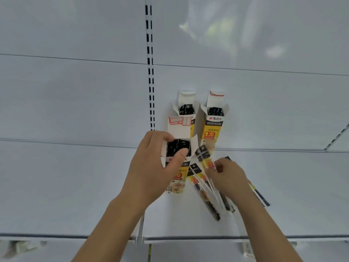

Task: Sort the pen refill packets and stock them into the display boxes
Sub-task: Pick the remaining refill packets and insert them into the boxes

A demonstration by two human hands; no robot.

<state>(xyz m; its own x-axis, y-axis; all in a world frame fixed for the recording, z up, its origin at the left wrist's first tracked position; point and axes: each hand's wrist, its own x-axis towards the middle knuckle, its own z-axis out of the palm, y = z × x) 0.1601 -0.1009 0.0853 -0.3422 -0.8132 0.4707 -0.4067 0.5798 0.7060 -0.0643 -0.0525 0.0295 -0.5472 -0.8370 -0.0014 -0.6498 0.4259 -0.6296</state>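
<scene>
Three yellow-and-white display boxes stand open on the white shelf (75,186). My left hand (151,167) grips the nearest display box (177,178) at its open top, thumb across the black packet ends inside. Two more boxes stand behind: one (186,108) partly hidden by the near box, one (212,125) to its right. My right hand (228,176) pinches a blurred pen refill packet (203,156) tilted toward the near box. Several loose refill packets (205,195) lie fanned on the shelf under that hand.
A white back panel with a black slotted upright (150,72) rises behind the boxes. The shelf's front rail (188,237) runs below my forearms. A further packet end (261,197) sticks out to the right of my right wrist.
</scene>
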